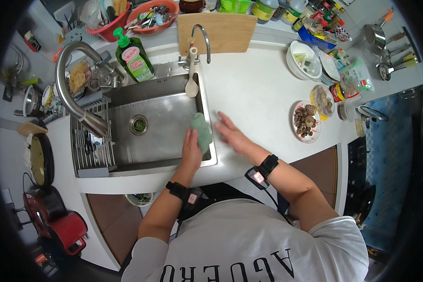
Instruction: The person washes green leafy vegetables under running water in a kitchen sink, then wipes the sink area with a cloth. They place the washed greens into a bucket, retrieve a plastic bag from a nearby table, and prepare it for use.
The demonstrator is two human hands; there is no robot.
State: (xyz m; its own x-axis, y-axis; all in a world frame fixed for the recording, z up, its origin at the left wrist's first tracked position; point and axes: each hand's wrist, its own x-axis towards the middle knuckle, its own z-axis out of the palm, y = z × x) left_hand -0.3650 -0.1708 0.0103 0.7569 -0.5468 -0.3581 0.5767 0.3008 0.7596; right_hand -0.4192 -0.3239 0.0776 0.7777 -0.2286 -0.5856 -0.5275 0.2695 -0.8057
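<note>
A pale green cloth [201,130] hangs over the right rim of the steel sink [155,105]. My left hand [192,149] is against its left side and holds it, with part of the cloth hidden behind the fingers. To the right of the rim, my right hand [234,135] is over the white countertop [246,95]. Its fingers are apart, slightly blurred, and hold nothing. Green scraps lie in the sink's drain strainer [139,124]. A wire rack [95,141] sits across the sink's left side.
The large faucet [74,88] arches over the sink's left part. Behind the sink stand a green dish soap bottle [134,58] and a wooden cutting board [216,33]. To the right are a plate of mushrooms [306,122], a clear container [322,100] and a white bowl [296,60].
</note>
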